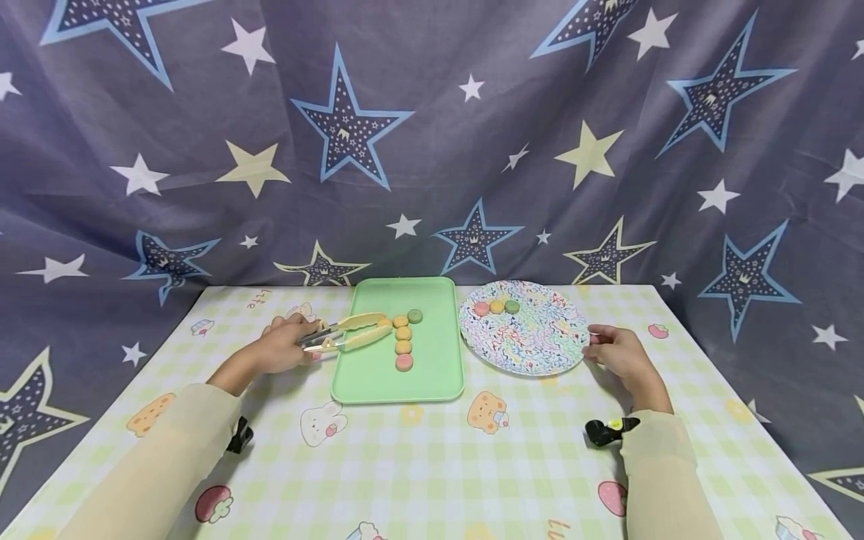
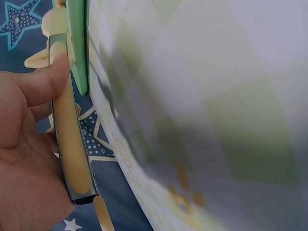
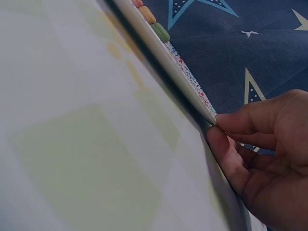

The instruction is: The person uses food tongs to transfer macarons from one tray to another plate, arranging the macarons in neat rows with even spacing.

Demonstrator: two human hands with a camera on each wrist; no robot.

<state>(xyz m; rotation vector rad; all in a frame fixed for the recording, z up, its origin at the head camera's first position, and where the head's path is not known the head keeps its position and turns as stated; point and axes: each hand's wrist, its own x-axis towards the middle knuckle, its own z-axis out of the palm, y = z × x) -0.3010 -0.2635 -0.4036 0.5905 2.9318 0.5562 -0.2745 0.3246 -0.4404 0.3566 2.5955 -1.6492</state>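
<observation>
My left hand (image 1: 282, 345) grips a pair of tongs (image 1: 364, 337) with cream-yellow ends and metal arms. The tongs reach over the left rim of a green tray (image 1: 364, 382), their tips spread around a yellow macaron (image 1: 385, 322). Beside them, several yellow macarons (image 1: 403, 333) line up in a column, with a pink macaron (image 1: 403, 362) at the near end and a green macaron (image 1: 415, 316) at the far right. My right hand (image 1: 621, 356) pinches the right rim of a round speckled plate (image 1: 526, 345) between thumb and fingers. The left wrist view shows my thumb along a tong handle (image 2: 72, 139).
Toward the plate's far left lie a pink macaron (image 1: 481, 308), a yellow macaron (image 1: 497, 307) and a green macaron (image 1: 512, 307) in a row. A checked cloth (image 1: 418, 472) covers the table. Behind it hangs a star-patterned curtain (image 1: 432, 150).
</observation>
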